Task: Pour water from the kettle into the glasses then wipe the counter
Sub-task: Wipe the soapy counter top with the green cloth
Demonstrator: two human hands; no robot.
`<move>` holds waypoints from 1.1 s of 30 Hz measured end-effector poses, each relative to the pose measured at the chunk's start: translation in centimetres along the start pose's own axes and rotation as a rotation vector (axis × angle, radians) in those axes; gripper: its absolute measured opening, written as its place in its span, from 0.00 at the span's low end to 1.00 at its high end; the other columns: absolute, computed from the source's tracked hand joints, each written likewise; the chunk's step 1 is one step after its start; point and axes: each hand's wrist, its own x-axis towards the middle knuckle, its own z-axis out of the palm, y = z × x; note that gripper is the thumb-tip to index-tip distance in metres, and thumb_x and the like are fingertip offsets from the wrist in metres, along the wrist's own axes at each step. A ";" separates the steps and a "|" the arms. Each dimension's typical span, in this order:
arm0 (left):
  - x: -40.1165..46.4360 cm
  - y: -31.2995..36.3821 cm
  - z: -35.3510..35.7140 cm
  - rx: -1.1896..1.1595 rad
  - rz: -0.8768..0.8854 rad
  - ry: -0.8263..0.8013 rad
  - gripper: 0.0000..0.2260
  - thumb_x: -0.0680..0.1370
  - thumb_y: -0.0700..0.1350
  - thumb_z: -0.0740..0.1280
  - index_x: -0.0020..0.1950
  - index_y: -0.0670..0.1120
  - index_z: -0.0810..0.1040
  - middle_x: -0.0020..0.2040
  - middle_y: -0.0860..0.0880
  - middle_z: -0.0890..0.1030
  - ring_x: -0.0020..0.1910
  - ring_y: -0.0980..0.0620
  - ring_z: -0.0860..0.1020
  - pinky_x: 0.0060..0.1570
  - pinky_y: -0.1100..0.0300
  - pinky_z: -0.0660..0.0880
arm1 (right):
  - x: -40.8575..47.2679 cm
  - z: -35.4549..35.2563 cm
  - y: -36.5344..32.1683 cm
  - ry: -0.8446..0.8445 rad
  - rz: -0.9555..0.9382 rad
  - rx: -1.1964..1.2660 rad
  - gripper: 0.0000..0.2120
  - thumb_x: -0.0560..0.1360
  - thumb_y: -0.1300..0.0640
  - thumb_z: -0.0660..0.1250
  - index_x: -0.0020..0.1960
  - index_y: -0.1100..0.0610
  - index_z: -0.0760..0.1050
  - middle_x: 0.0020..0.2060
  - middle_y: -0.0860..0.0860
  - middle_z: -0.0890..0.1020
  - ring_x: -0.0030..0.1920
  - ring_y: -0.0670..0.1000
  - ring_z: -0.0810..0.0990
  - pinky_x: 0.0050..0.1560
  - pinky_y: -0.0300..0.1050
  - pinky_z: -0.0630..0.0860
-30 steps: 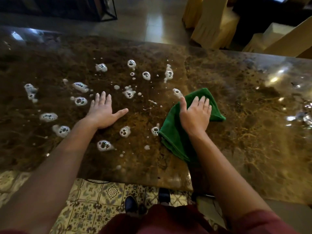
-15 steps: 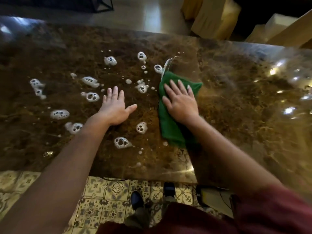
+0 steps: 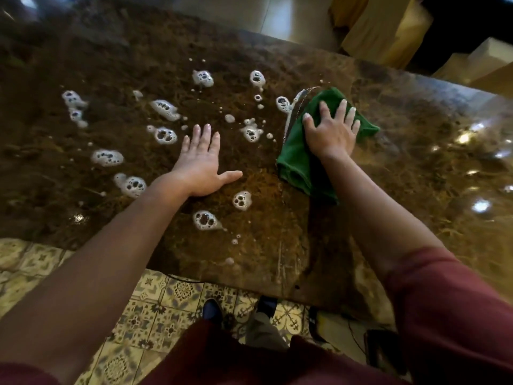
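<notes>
Green cloth (image 3: 298, 159), one piece, lies bunched on the brown marble counter (image 3: 416, 168) under the right hand (image 3: 330, 132), whose spread, straight fingers press it flat rather than clutch it. Just left of that hand a thin curved line of suds (image 3: 290, 112) edges the cloth. Further left, the left hand (image 3: 200, 165) rests palm down on bare stone, fingers straight, holding nothing. Around it sit roughly a dozen larger foam blobs (image 3: 107, 157) plus many small specks.
</notes>
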 end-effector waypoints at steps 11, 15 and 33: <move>0.1 -0.7 0.5 0.013 0.032 0.013 0.42 0.81 0.68 0.53 0.82 0.44 0.38 0.82 0.43 0.34 0.80 0.45 0.32 0.79 0.47 0.36 | -17.8 2.8 -0.6 -0.007 -0.397 -0.031 0.30 0.83 0.34 0.47 0.83 0.41 0.57 0.84 0.52 0.55 0.85 0.56 0.47 0.83 0.61 0.45; -0.2 -1.1 1.0 0.028 0.057 0.017 0.42 0.80 0.70 0.48 0.82 0.45 0.35 0.81 0.44 0.31 0.79 0.47 0.29 0.78 0.48 0.34 | -20.1 2.8 2.3 -0.029 -0.295 -0.090 0.33 0.81 0.29 0.47 0.83 0.39 0.57 0.84 0.53 0.55 0.85 0.59 0.46 0.82 0.64 0.44; -0.4 -1.0 1.0 0.043 0.064 0.020 0.41 0.80 0.70 0.44 0.81 0.45 0.34 0.80 0.44 0.29 0.77 0.48 0.26 0.78 0.47 0.32 | -3.0 2.1 -6.9 0.051 -0.273 -0.083 0.28 0.84 0.38 0.49 0.81 0.46 0.64 0.82 0.53 0.62 0.84 0.62 0.51 0.81 0.67 0.46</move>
